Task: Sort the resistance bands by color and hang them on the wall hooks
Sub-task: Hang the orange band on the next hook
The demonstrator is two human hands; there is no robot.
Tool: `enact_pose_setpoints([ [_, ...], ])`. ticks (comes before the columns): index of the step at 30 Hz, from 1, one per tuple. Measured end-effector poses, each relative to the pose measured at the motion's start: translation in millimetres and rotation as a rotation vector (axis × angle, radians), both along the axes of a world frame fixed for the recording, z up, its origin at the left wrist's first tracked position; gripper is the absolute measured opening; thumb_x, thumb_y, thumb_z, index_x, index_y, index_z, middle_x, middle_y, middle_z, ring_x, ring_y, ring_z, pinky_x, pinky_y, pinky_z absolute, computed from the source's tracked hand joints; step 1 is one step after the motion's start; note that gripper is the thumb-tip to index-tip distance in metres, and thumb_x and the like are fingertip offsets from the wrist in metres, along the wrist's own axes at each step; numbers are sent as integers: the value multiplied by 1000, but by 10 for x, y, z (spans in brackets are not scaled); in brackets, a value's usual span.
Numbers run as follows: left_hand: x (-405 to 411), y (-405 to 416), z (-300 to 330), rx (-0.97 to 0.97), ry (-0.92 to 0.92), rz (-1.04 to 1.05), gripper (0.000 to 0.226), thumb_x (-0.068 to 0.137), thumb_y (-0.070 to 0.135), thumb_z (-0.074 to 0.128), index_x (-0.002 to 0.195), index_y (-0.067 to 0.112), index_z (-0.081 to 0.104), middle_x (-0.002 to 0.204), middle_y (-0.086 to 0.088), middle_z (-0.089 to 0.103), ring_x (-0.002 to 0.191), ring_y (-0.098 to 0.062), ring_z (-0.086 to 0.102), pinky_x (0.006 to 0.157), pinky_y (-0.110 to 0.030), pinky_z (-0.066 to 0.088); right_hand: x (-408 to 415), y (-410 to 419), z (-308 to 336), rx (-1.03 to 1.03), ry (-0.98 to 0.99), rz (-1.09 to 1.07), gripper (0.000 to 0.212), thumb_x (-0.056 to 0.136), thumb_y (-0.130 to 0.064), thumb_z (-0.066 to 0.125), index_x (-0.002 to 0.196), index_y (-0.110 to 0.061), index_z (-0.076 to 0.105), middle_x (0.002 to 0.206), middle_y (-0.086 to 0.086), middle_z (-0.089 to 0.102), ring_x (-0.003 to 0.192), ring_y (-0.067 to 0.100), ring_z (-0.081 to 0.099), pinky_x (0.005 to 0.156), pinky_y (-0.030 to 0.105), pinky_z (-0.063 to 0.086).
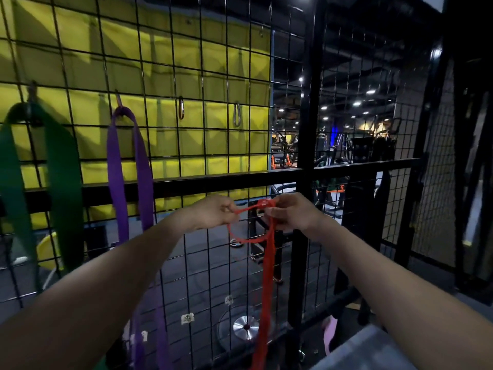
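Far left, green band hangs looped over a hook on the black wire grid. Next right, purple band hangs from its own hook, strands running down behind the left forearm. Two bare carabiner hooks further right: orange one, silver one. Centre, left hand curled, pinching a thin strand of the red band. Right hand just beside it, fingers curled round the bunched top of the same band. Red band dangles straight down in front of the grid, touching no hook.
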State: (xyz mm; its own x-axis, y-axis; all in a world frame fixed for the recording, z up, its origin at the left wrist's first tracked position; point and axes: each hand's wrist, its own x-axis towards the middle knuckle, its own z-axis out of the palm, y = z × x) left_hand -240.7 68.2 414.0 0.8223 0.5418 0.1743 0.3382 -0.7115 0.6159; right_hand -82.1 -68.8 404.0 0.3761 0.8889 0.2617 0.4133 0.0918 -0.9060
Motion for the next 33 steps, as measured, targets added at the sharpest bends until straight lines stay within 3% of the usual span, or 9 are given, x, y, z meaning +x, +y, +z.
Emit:
enact_pose_setpoints([
  [3, -107, 46, 30, -199, -121, 51, 5, 94, 21, 52, 94, 17, 54, 84, 1, 60, 83, -13, 61, 83, -32, 48, -85, 72, 11, -30, 10, 45, 4, 89, -7, 59, 85, -9, 60, 88, 11, 65, 85, 25, 64, 87, 40, 54],
  [6, -173, 66, 158, -533, -360, 20, 6, 98, 21, 42, 96, 20, 47, 74, 0, 49, 63, -12, 58, 70, -31, 54, -211, 178, 21, -85, -14, 120, 10, 91, -12, 57, 81, -12, 60, 80, 4, 67, 78, 18, 65, 84, 36, 51],
  [9, -235, 117, 304, -391, -348, 42, 7, 96, 24, 49, 91, 20, 52, 61, 3, 34, 50, -10, 33, 48, -23, 34, -306, 255, 75, -94, -54, 128, 12, 92, -15, 56, 83, -9, 61, 82, 4, 67, 75, 14, 63, 75, 27, 49],
  [14, -411, 304, 490, -187, -402, 110, 13, 81, 14, 67, 73, 19, 58, 77, 1, 57, 73, -15, 46, 62, -29, 34, -299, 333, 125, -52, 34, -15, 20, 93, -9, 54, 104, 6, 61, 87, 11, 64, 81, 24, 63, 85, 34, 55],
  [17, -519, 385, 513, -90, -362, 24, 16, 79, 7, 69, 75, 19, 59, 81, -3, 62, 80, -18, 55, 74, -31, 42, -365, 404, 159, 12, 100, -123, 16, 97, -5, 43, 99, 4, 56, 74, 14, 56, 60, 16, 59, 54, 15, 53],
  [19, -528, 419, 492, 19, -286, 6, 17, 79, 5, 69, 76, 19, 59, 81, -5, 61, 80, -17, 55, 73, -26, 43, -387, 465, 191, 42, 122, -192, 16, 99, -7, 40, 98, 1, 53, 70, 12, 54, 54, 15, 56, 46, 17, 48],
  [23, -492, 499, 442, 61, -343, 76, 3, 85, 11, 64, 85, 13, 62, 77, -10, 49, 68, -20, 45, 56, -22, 37, -399, 549, 218, 43, 143, -248, 21, 100, -7, 36, 107, -5, 56, 71, 11, 57, 59, 21, 56, 56, 28, 46],
  [29, -393, 465, 560, -37, -440, 19, 6, 88, 18, 61, 82, 19, 61, 87, 1, 59, 77, -8, 54, 66, -17, 40, -490, 644, 290, -137, -205, -150, 27, 86, 7, 49, 103, -8, 63, 112, 21, 63, 96, 27, 58, 78, 31, 47],
  [33, -298, 411, 702, -201, -471, -25, 11, 91, 14, 56, 81, 15, 52, 81, -5, 60, 68, -13, 59, 67, -25, 49, -655, 718, 445, -43, -16, 127, 30, 89, 9, 42, 98, -13, 60, 102, 10, 60, 100, 20, 56, 94, 35, 44],
])
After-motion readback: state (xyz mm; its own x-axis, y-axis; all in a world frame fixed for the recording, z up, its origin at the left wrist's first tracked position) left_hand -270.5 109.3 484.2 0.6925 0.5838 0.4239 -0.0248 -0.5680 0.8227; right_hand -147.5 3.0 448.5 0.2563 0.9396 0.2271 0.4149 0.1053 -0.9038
